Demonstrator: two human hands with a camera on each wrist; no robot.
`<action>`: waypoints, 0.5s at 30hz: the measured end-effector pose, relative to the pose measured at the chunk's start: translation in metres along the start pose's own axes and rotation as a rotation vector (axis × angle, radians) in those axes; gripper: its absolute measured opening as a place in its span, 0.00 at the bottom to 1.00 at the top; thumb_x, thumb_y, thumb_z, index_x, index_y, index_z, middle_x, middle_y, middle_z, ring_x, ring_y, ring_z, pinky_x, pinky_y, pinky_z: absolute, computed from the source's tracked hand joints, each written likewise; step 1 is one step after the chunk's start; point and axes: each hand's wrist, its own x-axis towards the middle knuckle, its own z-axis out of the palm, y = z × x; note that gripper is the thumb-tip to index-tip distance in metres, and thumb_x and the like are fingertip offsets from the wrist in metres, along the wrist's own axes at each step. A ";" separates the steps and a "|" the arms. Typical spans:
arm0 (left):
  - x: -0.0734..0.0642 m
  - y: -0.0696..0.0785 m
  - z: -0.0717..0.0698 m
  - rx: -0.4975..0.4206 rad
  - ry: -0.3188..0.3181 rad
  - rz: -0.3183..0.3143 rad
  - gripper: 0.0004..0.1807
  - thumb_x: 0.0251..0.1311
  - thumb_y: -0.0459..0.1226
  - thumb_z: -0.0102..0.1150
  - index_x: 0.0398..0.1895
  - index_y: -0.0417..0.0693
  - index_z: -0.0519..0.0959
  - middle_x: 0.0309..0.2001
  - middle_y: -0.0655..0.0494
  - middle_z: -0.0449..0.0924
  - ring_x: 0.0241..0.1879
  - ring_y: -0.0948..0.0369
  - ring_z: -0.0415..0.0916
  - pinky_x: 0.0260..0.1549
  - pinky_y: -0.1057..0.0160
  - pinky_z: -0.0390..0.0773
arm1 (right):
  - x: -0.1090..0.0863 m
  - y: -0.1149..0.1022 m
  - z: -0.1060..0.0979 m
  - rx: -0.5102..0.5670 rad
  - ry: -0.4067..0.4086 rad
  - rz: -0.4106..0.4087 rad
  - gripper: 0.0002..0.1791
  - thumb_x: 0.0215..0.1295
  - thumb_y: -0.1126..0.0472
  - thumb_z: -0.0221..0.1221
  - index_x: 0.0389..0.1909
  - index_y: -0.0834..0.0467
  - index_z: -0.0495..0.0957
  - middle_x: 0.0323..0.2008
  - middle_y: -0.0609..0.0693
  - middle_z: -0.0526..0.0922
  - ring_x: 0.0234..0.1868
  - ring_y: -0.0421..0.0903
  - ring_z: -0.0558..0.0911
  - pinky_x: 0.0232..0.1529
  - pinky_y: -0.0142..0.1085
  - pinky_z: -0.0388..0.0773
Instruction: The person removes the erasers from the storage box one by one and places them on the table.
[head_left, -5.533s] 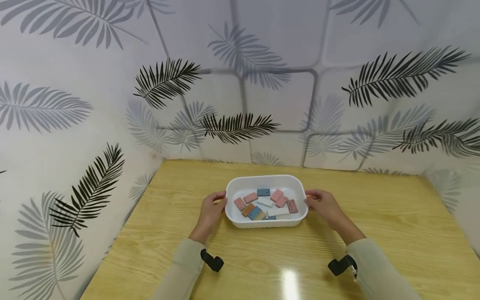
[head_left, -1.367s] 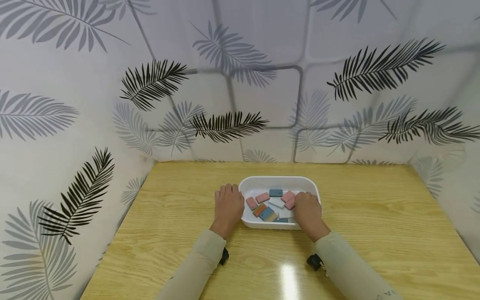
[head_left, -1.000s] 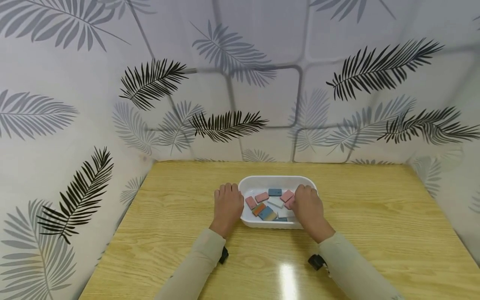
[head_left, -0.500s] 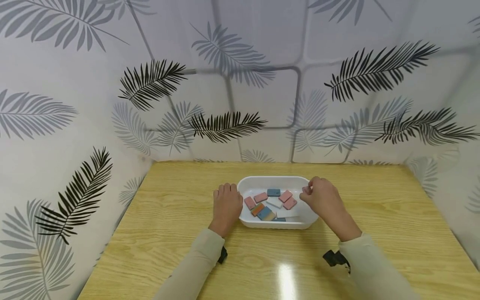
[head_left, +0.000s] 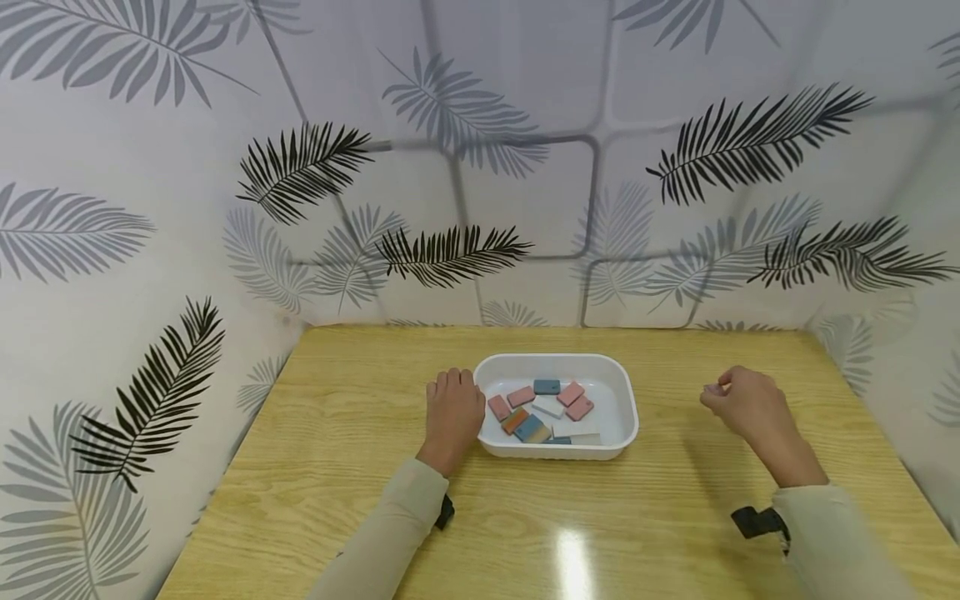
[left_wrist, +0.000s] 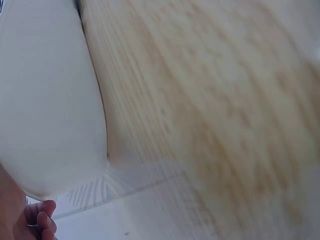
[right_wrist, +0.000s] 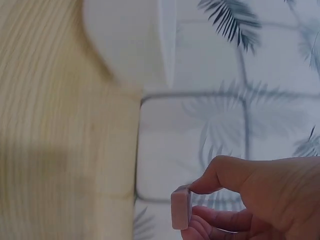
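A white oval plastic tub (head_left: pixel 613 414) stands on the table with several small erasers inside, among them a pink eraser (head_left: pixel 580 407), a blue eraser (head_left: pixel 547 387) and a white eraser (head_left: pixel 547 407). My left hand (head_left: pixel 455 417) grips the tub's left end, knuckles up; its curled fingertips show beside the tub wall in the left wrist view. Right of the tub, above the table, my right hand (head_left: pixel 757 417) pinches another pink eraser (right_wrist: pixel 180 209) between thumb and fingers. In the head view that eraser is mostly covered by the fingers.
The wooden table (head_left: pixel 360 392) reaches back to a wall covering (head_left: pixel 540 208) printed with leaves. A black wrist camera (head_left: pixel 757 522) sits at the right cuff, another at the left.
My right hand has gone from inside the tub, over its right end, and out to the right with the pink eraser. The left hand has stayed at the tub's left end this past second.
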 end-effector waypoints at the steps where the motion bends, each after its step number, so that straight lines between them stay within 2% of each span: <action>1: 0.000 0.000 0.000 -0.002 0.001 0.000 0.14 0.67 0.42 0.45 0.41 0.39 0.72 0.38 0.47 0.71 0.40 0.53 0.65 0.38 0.56 0.62 | -0.002 0.009 -0.003 -0.007 -0.003 0.013 0.25 0.62 0.55 0.53 0.45 0.76 0.70 0.36 0.66 0.78 0.30 0.55 0.77 0.29 0.47 0.73; 7: 0.000 0.000 0.000 -0.008 0.019 0.008 0.13 0.66 0.42 0.45 0.40 0.39 0.72 0.37 0.48 0.71 0.39 0.53 0.65 0.37 0.57 0.61 | -0.012 0.055 -0.016 -0.059 0.001 0.081 0.27 0.61 0.53 0.53 0.45 0.77 0.70 0.38 0.68 0.78 0.34 0.61 0.77 0.30 0.49 0.72; 15: -0.001 -0.001 0.003 -0.018 0.033 0.014 0.13 0.66 0.41 0.46 0.40 0.39 0.72 0.37 0.48 0.71 0.39 0.53 0.65 0.36 0.57 0.61 | -0.018 0.097 -0.019 -0.055 0.023 0.086 0.26 0.59 0.54 0.56 0.40 0.78 0.72 0.34 0.68 0.78 0.31 0.60 0.77 0.29 0.49 0.72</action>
